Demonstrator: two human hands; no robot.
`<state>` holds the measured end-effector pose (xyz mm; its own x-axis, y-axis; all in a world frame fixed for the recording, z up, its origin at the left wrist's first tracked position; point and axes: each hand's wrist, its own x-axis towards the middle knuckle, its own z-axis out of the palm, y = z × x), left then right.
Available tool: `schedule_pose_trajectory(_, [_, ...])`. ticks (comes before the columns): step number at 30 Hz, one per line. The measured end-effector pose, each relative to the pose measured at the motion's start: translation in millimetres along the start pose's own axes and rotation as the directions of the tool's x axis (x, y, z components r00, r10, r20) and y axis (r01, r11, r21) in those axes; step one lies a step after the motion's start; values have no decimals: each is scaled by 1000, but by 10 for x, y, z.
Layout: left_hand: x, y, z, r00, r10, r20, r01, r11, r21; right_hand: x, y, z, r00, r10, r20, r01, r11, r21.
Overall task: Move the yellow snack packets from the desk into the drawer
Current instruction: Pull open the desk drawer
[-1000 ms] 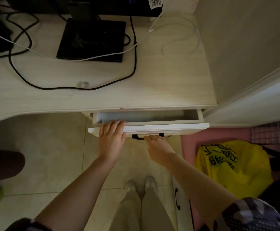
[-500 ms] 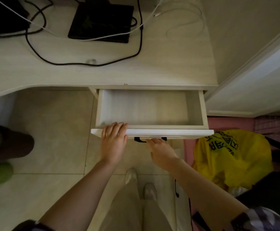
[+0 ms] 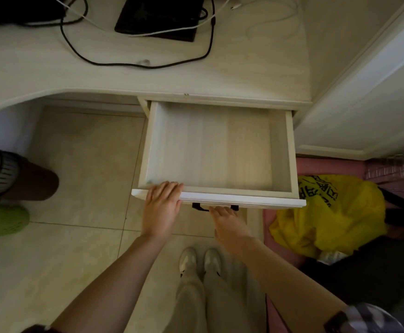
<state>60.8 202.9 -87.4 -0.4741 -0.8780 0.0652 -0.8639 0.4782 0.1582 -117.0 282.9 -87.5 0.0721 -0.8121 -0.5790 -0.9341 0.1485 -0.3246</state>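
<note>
The pale wooden drawer [image 3: 244, 201] under the desk [image 3: 244, 68] stands pulled far out, and its inside shows nothing. My left hand [image 3: 161, 207] lies over the left end of the drawer's front edge, fingers flat on the rim. My right hand [image 3: 229, 227] reaches up from below, its fingertips at the black drawer handle [image 3: 197, 206]. No yellow snack packet shows on the visible part of the desk.
A flat black device [image 3: 157, 18] and black and white cables [image 3: 133, 65] lie on the desk. A white cabinet [image 3: 364, 104] stands right of the drawer, a yellow plastic bag [image 3: 328, 219] below it. Another person's leg and green shoe [image 3: 1, 219] are at the left.
The drawer has slid out from a narrow gap to wide open, with both hands staying on its front. The view has tilted down.
</note>
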Motion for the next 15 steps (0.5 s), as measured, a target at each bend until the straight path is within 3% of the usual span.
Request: schedule_pose_trajectory(15, [-234,51,-146,993,-11,120,19,998,-63,-201,-103,22,990,9,140,-16,999,51])
